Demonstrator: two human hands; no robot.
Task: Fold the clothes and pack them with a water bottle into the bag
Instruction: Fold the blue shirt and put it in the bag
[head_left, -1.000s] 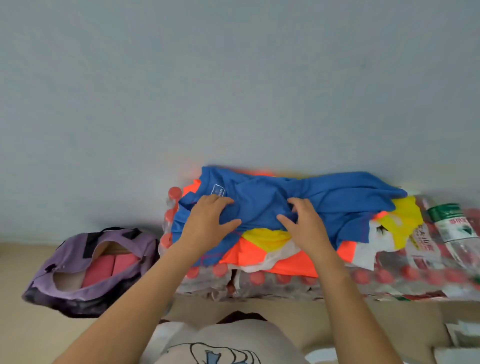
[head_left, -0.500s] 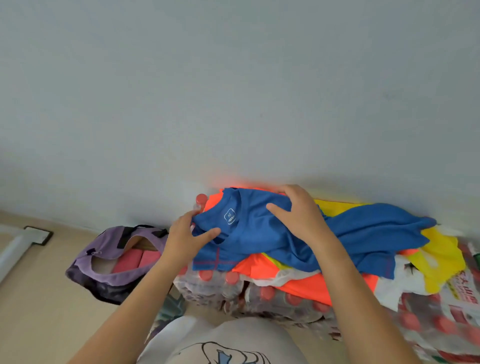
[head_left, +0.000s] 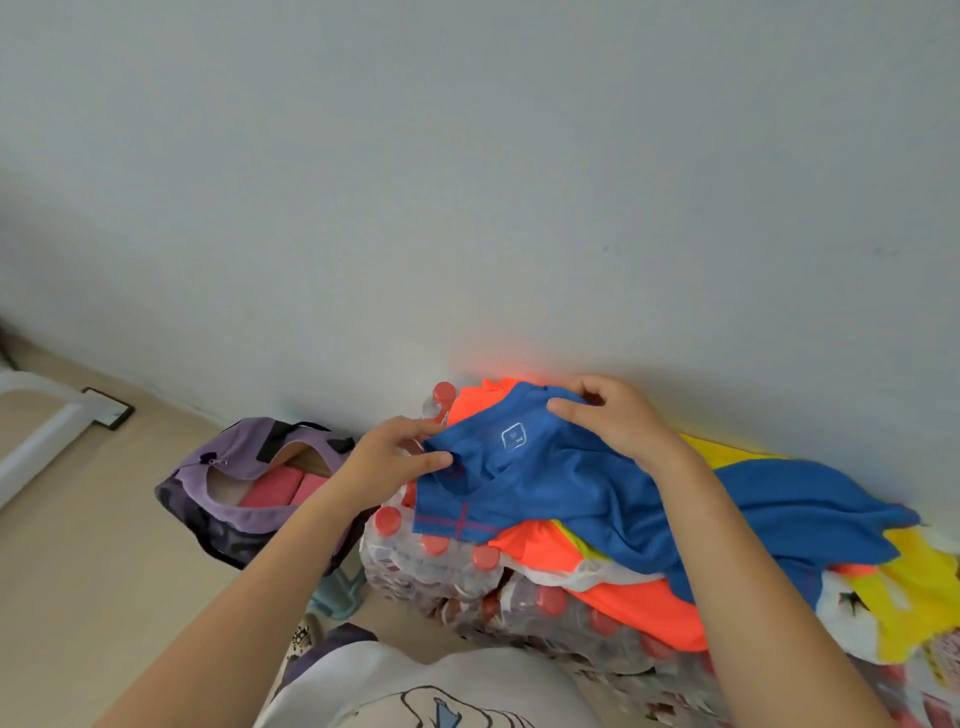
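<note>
A blue shirt (head_left: 561, 488) lies on top of a heap of orange (head_left: 628, 597) and yellow clothes (head_left: 914, 587), spread over shrink-wrapped packs of red-capped water bottles (head_left: 436, 558). My left hand (head_left: 387, 460) pinches the blue shirt's left collar edge between thumb and fingers. My right hand (head_left: 615, 421) grips the shirt's far edge by the collar, fingers curled over the cloth. A purple bag (head_left: 228, 467) stands open on the floor to the left, with pink folded cloth (head_left: 283, 488) inside.
A pale wall rises right behind the heap. Beige floor stretches to the left of the bag, with a white frame and a dark-edged plate (head_left: 106, 408) at the far left. A teal object (head_left: 340, 590) sits below the bag. My white printed shirt fills the bottom edge.
Both hands have moved from the middle of the blue shirt to its collar end, the right reaching to the far edge. The camera has swung left and lifted.
</note>
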